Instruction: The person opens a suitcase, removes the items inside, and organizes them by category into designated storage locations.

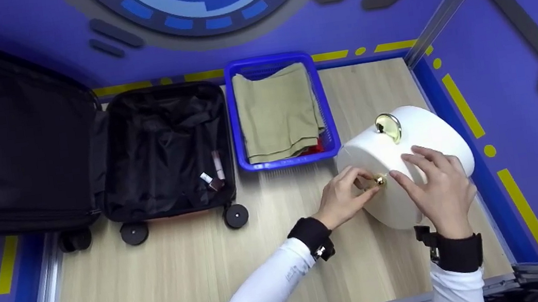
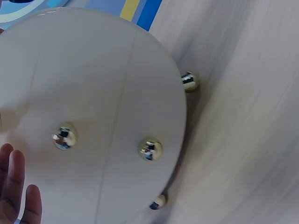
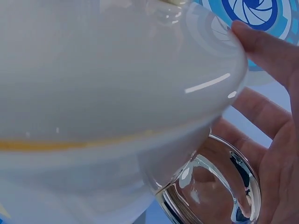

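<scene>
At the left of the frame, your suitcase [image 1: 14, 148] lies open, a small tube [image 1: 218, 164] and a small bottle [image 1: 213, 181] together in its right half. At upper centre, a blue basket [image 1: 271, 165] holds folded tan cloth [image 1: 276, 108], with something red showing by the cloth's lower right corner. Right of centre, your left hand [image 1: 342, 196] has thumb and forefinger bent at a gold knob [image 1: 380, 179]; whether they pinch it, I cannot tell. That knob is on the front of the white case [image 1: 385, 155], right of centre on the table [image 1: 173, 288], a gold handle [image 1: 389, 128] on its upper side. Farther right, your right hand [image 1: 443, 190] touches the case, its fingers spread.
</scene>
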`<control>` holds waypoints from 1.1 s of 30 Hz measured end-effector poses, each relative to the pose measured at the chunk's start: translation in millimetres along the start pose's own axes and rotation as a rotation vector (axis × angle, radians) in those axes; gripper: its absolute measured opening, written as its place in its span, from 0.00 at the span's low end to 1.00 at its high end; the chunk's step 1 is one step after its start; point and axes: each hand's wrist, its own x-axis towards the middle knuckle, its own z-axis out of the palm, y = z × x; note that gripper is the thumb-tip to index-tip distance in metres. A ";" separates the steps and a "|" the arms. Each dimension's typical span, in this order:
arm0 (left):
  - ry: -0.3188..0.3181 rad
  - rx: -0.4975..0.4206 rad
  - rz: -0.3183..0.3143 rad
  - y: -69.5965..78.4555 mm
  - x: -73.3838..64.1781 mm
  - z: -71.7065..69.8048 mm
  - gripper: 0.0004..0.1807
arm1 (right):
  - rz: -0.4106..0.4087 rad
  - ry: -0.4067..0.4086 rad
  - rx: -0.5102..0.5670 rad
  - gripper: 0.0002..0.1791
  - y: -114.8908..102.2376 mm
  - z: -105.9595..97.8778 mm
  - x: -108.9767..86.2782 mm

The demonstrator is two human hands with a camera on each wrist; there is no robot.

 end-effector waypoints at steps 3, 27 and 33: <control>-0.018 0.011 -0.038 -7.7 -6.2 -0.1 0.14 | 0.001 0.002 0.007 0.25 -0.5 0.4 0.7; -0.125 0.043 -0.229 -19.8 -15.0 19.2 0.11 | 0.019 -0.020 0.026 0.26 -0.2 0.2 -0.8; -0.109 0.057 -0.263 -16.7 -12.9 22.4 0.12 | 0.025 -0.020 0.037 0.26 -0.2 0.8 -0.9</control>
